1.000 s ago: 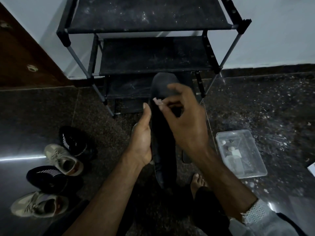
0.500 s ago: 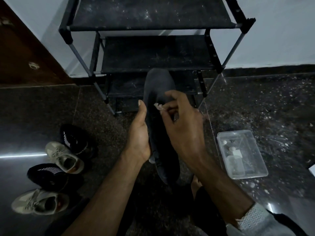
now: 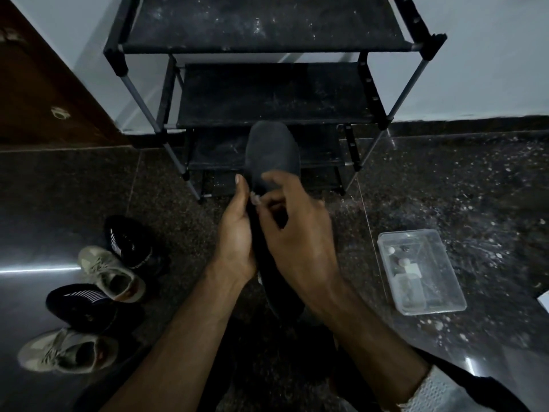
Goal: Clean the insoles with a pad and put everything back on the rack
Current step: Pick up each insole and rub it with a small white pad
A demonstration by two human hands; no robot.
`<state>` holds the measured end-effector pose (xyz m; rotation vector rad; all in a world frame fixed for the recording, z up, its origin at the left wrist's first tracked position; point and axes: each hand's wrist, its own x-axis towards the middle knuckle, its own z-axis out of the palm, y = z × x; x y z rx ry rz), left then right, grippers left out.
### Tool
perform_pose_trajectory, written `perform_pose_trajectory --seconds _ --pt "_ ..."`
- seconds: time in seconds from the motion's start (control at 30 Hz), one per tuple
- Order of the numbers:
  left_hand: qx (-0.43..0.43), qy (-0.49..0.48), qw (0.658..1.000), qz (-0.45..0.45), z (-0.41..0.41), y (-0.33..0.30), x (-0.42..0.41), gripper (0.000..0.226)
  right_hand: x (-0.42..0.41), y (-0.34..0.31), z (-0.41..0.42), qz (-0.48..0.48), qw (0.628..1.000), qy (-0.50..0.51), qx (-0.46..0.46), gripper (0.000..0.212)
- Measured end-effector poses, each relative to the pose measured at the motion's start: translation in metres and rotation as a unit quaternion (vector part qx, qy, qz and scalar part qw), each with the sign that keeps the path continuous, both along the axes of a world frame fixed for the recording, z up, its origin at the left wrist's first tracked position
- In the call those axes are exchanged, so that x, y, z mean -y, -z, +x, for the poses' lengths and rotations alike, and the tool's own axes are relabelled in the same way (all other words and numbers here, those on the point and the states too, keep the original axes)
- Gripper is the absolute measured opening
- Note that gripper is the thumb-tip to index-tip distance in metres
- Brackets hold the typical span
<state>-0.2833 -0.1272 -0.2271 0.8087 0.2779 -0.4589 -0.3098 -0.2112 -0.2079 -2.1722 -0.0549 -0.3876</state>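
A dark insole (image 3: 271, 150) stands nearly upright in front of the shoe rack (image 3: 267, 93), its toe end uppermost, over the lower shelves. The left hand (image 3: 237, 233) grips its left edge, thumb pointing up along it. The right hand (image 3: 297, 233) lies across the middle of the insole with its fingers curled, pinching a small pale pad (image 3: 255, 199) against the surface. On the dark speckled floor (image 3: 445, 179) to the left lie two black shoes (image 3: 127, 242) and two beige sneakers (image 3: 113, 275), set alternately in a loose row. To the right sits a clear plastic box (image 3: 420, 270) with small items inside.
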Motion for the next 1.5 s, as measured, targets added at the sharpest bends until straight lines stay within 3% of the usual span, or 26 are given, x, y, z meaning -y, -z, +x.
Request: perform_pose_trajectory --seconds 0.23,0.5,0.73,0.97,1.23,1.5 --pt "-0.011 0.029 0.999 -0.019 -0.002 0.001 0.004 0.065 0.040 0.005 0.015 -0.005 0.997 0.076 -0.022 0.044" --pt "0.002 -0.006 1.000 0.015 0.000 0.003 -0.003 0.060 0.001 -0.003 -0.002 0.054 0.997 -0.022 -0.045 0.038" --pt "-0.031 0.028 0.999 -0.010 -0.004 0.000 0.005 0.057 0.034 0.001 0.014 0.031 0.997 0.065 -0.039 0.041" --pt "-0.004 0.010 1.000 0.019 -0.001 0.005 0.002 0.063 0.006 -0.004 0.002 0.066 0.997 -0.006 -0.035 0.039" --pt "-0.016 0.043 0.999 0.012 -0.006 0.000 0.008 0.052 0.039 0.002 0.017 0.051 0.996 0.069 -0.039 0.042" --pt "0.000 0.039 0.998 0.046 -0.003 0.008 0.005 0.062 0.016 -0.002 0.007 0.074 0.996 -0.004 -0.057 0.037"
